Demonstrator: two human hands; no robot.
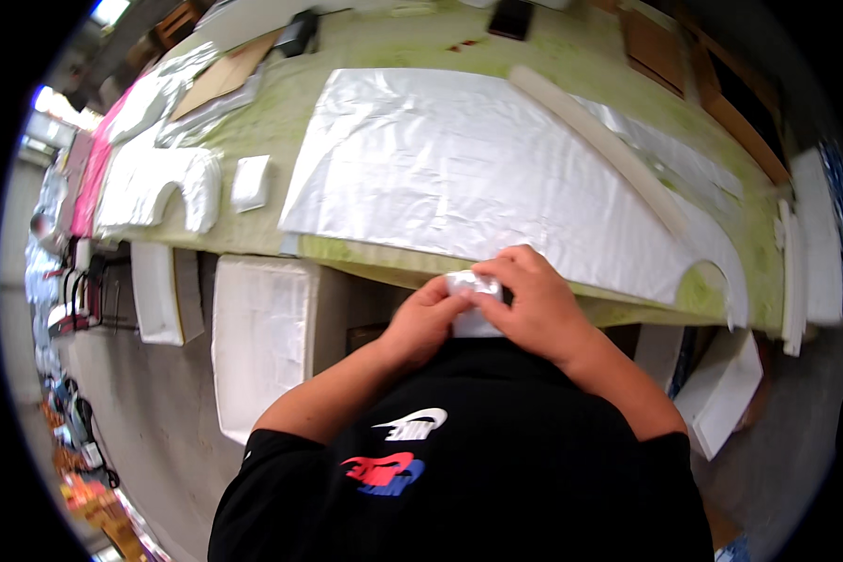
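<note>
Close to my body, at the table's near edge, both hands grip a small silvery-white packet [475, 321]. My left hand [423, 321] pinches its left side, thumb on the front. My right hand [532, 298] has its fingers closed on the top and right side, and they cover part of it. Just beyond my hands lies a large silver foil-like sheet [421, 159] with a curved cut-out at its right end. A long pale tube [599, 145] rests diagonally across the sheet.
A small white packet [251, 183] and a stack of silver arch-shaped pieces [159, 187] lie left on the green-covered table [300, 84]. A dark phone [510, 19] and cardboard boxes [735, 94] are at the far side. White bins [262, 347] stand below the near edge.
</note>
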